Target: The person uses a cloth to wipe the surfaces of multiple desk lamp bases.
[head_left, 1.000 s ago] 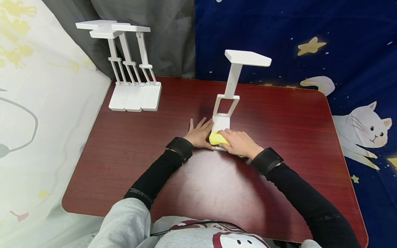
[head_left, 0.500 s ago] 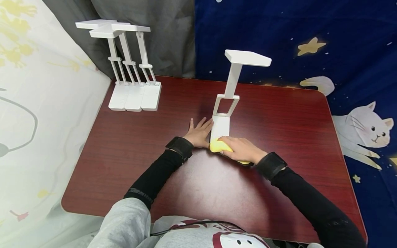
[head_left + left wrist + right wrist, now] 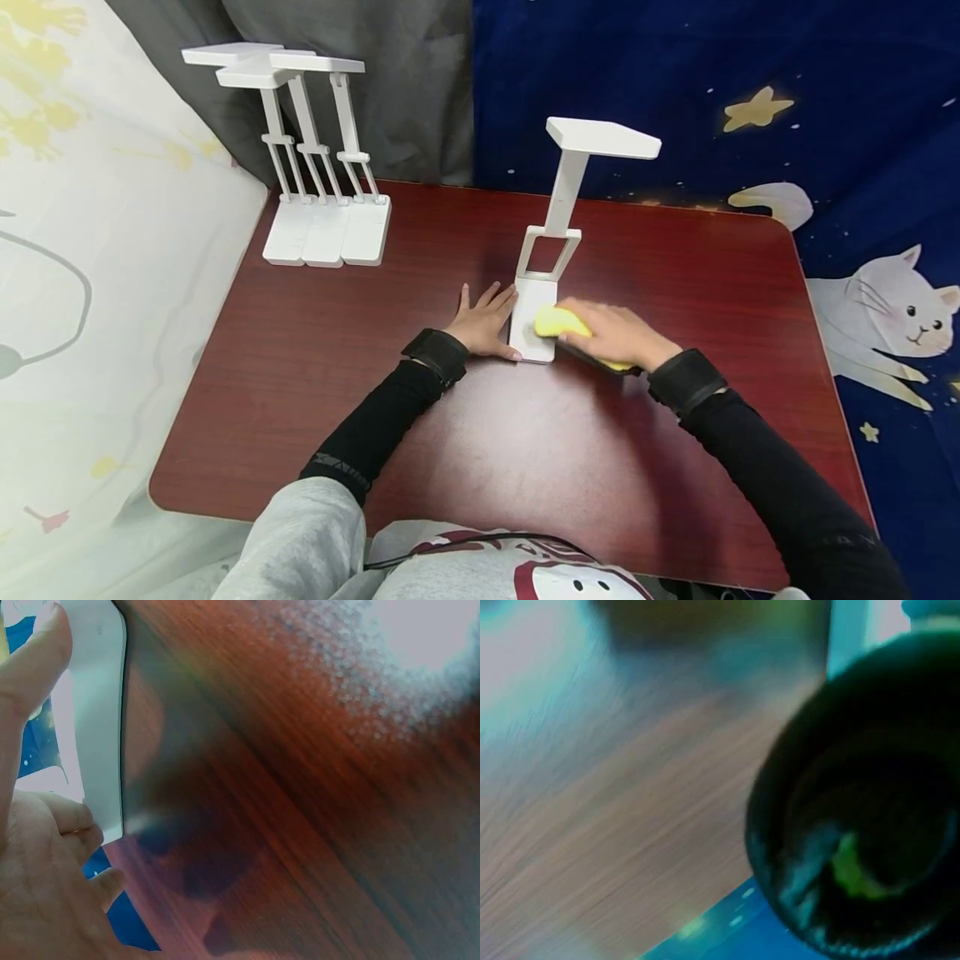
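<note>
A white desk lamp [image 3: 533,333] stands on the table with its arm raised and its flat head [image 3: 603,138] at the top. My left hand [image 3: 483,325] lies along the left side of the lamp's base, fingers spread and thumb at the front corner. The left wrist view shows that thumb [image 3: 45,649] against the white base. My right hand [image 3: 617,332] grips a soft-looking yellow thing with a dark underside [image 3: 558,322], whose rounded end overlaps the base's right part. In the right wrist view a dark round shape [image 3: 855,802] fills the right side, blurred.
Several more white desk lamps [image 3: 326,231] stand side by side at the table's back left. The reddish-brown table [image 3: 675,275] has a grey curtain [image 3: 420,92] and a blue star-and-cat cloth [image 3: 675,50] behind it.
My right hand first drew the yellow thing toward the base's front edge, then moved it back up and right, baring the base's front. My left hand stays put.
</note>
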A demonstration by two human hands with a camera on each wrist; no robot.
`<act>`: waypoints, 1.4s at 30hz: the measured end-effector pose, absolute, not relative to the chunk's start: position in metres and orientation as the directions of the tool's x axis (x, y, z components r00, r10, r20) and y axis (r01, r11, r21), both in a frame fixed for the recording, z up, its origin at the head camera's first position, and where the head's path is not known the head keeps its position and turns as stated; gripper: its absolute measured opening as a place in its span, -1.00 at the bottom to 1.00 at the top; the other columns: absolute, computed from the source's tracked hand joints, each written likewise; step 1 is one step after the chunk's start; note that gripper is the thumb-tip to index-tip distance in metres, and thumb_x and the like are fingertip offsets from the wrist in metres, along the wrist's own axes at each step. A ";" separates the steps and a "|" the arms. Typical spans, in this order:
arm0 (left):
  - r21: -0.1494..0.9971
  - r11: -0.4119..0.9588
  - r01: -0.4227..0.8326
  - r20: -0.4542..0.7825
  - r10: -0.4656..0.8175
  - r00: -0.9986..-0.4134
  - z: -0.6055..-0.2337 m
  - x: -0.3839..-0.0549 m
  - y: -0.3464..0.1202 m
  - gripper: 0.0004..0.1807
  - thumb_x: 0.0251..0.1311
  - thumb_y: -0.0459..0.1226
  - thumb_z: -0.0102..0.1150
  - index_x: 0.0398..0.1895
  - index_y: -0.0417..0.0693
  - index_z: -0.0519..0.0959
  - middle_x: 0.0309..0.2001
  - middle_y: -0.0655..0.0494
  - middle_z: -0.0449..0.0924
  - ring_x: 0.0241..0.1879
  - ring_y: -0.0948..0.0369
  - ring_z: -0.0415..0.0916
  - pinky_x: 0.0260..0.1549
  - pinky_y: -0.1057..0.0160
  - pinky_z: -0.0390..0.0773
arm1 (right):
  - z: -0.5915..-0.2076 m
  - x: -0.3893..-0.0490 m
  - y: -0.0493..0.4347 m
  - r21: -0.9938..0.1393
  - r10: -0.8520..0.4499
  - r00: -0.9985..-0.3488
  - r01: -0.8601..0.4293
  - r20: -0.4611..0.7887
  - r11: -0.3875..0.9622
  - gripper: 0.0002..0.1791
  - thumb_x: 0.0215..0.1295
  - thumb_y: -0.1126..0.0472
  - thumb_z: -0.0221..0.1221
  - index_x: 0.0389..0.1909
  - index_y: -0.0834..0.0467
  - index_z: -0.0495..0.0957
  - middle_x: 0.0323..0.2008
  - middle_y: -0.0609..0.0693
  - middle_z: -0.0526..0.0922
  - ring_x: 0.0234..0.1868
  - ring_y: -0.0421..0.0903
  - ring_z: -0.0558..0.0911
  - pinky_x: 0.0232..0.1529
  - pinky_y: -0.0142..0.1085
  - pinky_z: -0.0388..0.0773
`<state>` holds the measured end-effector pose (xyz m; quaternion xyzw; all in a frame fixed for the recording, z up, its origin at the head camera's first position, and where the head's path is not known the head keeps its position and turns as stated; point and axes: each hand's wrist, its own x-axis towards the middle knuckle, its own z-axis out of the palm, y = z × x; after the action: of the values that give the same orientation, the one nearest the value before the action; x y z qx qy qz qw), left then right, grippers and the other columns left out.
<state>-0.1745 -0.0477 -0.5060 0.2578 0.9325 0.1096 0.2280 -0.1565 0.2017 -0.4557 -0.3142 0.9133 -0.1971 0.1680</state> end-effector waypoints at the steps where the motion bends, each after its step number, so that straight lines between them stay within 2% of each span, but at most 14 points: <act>1: 0.322 0.843 0.430 -0.367 0.530 -0.764 -0.506 -0.175 -0.048 0.27 0.01 0.27 0.35 0.60 -0.09 -0.13 0.60 0.09 -0.27 0.56 0.09 -0.41 0.33 -0.34 -0.51 | -0.456 -0.162 0.206 -0.436 -0.599 -0.780 -0.483 -0.178 0.759 -0.49 0.37 0.00 0.16 0.26 0.11 0.40 -0.02 0.09 0.60 -0.16 0.02 0.55 -0.19 0.00 0.49; 4: 0.320 0.846 0.426 -0.369 0.525 -0.767 -0.507 -0.175 -0.047 0.27 0.01 0.27 0.36 0.60 -0.09 -0.13 0.60 0.09 -0.28 0.56 0.09 -0.42 0.33 -0.33 -0.52 | -0.463 -0.175 0.216 -0.341 -0.475 -0.859 -0.396 -0.189 0.852 -0.45 0.38 0.01 0.13 0.29 0.17 0.33 -0.03 0.20 0.59 -0.20 0.10 0.56 -0.25 0.07 0.51; 7: 0.324 0.848 0.421 -0.372 0.523 -0.767 -0.506 -0.174 -0.047 0.27 0.01 0.25 0.37 0.60 -0.09 -0.14 0.60 0.09 -0.28 0.56 0.09 -0.41 0.34 -0.32 -0.52 | -0.474 -0.185 0.220 -0.243 -0.370 -0.910 -0.322 -0.187 0.915 -0.44 0.38 0.04 0.11 0.29 0.25 0.30 -0.07 0.30 0.56 -0.21 0.20 0.60 -0.29 0.15 0.55; 14: 0.321 0.847 0.423 -0.379 0.525 -0.762 -0.504 -0.172 -0.046 0.27 0.03 0.25 0.36 0.60 -0.09 -0.15 0.61 0.08 -0.30 0.56 0.08 -0.42 0.34 -0.32 -0.50 | -0.494 -0.197 0.205 -0.121 -0.246 -0.963 -0.233 -0.112 0.965 -0.45 0.33 0.11 0.11 0.26 0.32 0.35 -0.11 0.39 0.53 -0.23 0.33 0.61 -0.32 0.24 0.56; 24: 0.330 0.839 0.432 -0.371 0.536 -0.758 -0.507 -0.175 -0.046 0.26 0.04 0.25 0.36 0.60 -0.09 -0.15 0.60 0.08 -0.30 0.56 0.08 -0.41 0.35 -0.32 -0.49 | -0.493 -0.193 0.184 -0.116 -0.260 -0.959 -0.248 -0.109 0.962 -0.51 0.31 0.16 0.14 0.18 0.34 0.40 -0.22 0.38 0.52 -0.35 0.29 0.60 -0.39 0.17 0.58; 38: 0.328 0.847 0.419 -0.395 0.526 -0.753 -0.502 -0.175 -0.047 0.27 0.04 0.25 0.36 0.60 -0.11 -0.17 0.60 0.06 -0.32 0.56 0.08 -0.44 0.34 -0.32 -0.50 | -0.497 -0.160 0.189 -0.069 -0.403 -0.914 -0.399 -0.051 0.914 -0.52 0.25 0.18 0.23 0.15 0.26 0.41 -0.28 0.32 0.52 -0.43 0.23 0.58 -0.50 0.12 0.57; 42: 0.321 0.848 0.422 -0.398 0.525 -0.753 -0.502 -0.175 -0.046 0.28 0.03 0.25 0.35 0.60 -0.11 -0.17 0.60 0.06 -0.32 0.56 0.07 -0.44 0.34 -0.32 -0.49 | -0.497 -0.153 0.192 -0.067 -0.428 -0.901 -0.424 -0.067 0.903 -0.51 0.24 0.18 0.25 0.16 0.25 0.42 -0.24 0.31 0.54 -0.40 0.21 0.59 -0.49 0.10 0.58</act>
<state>-0.1749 -0.0458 -0.5021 0.2543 0.9301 0.1059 0.2429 -0.1528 0.1918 -0.4967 -0.2187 0.9747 -0.0251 0.0401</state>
